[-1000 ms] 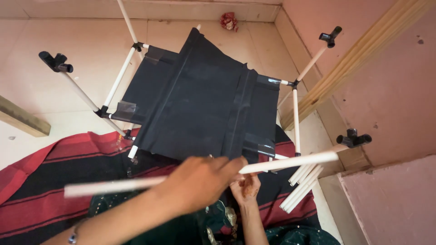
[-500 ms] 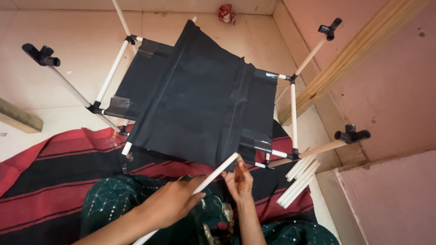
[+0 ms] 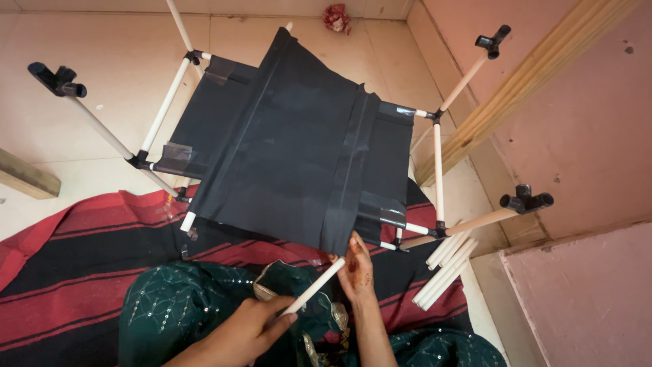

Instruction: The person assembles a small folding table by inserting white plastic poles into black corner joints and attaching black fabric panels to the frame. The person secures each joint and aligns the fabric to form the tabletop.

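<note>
Holding a white rod (image 3: 314, 286) near its lower end, the left hand (image 3: 246, 331) pinches it, tip at the black sheet's (image 3: 285, 136) edge; the right hand (image 3: 356, 268), fingers spread, steadies there. The rod looks light and stiff, best gripped mid-length.

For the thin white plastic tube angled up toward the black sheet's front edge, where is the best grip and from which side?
Probably the lower, near end of the white plastic tube, approached from the left, where the left hand already grips it. The upper tip sits under the black sheet, beside the right hand, so that end is crowded. The straight bare shaft suits a wrap-around grip.
</note>
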